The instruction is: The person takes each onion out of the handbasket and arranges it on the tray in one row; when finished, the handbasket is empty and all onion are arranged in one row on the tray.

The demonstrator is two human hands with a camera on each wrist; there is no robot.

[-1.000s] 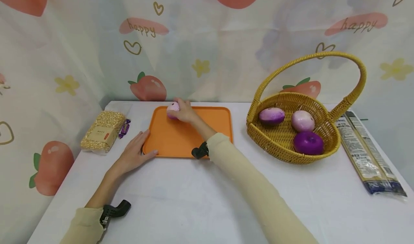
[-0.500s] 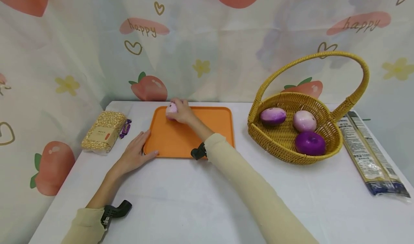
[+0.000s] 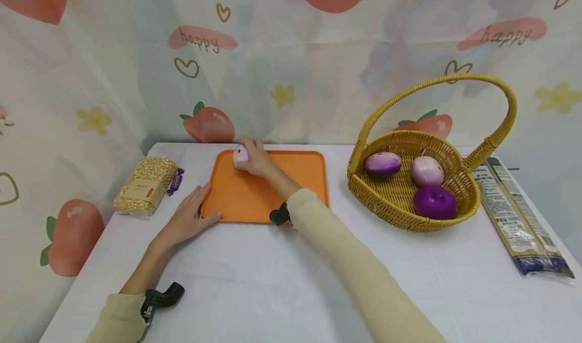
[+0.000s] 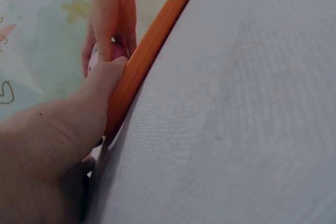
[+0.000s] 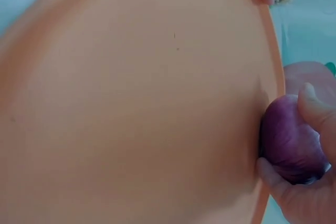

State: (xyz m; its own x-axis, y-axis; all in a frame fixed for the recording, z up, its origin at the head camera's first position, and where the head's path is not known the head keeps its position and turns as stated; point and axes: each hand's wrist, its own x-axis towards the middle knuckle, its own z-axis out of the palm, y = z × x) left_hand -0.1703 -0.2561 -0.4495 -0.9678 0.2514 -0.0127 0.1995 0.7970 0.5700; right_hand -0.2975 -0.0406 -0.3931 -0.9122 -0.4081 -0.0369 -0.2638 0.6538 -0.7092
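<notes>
A purple onion point(image 5: 289, 137) with streaked skin sits at the back left corner of the orange tray point(image 3: 254, 196). My right hand point(image 3: 255, 158) grips it, thumb on one side and fingers on the other. In the right wrist view the onion is right at the tray's rim. At the front left corner of the tray rests my left hand point(image 3: 190, 216), its fingers extended along the left side. Its thumb point(image 4: 107, 77) lies against the front rim in the left wrist view.
Right of the tray stands a yellow wicker basket point(image 3: 382, 206) with a tall handle, holding several purple onions point(image 3: 435, 202). A flat plastic packet point(image 3: 518, 222) lies beyond it. On the left are a bag of yellow grains point(image 3: 146, 184) and a purple-wrapped candy point(image 3: 175, 181).
My right hand and the onion have shifted slightly left at the tray's back corner. My left hand has stayed at the front left corner.
</notes>
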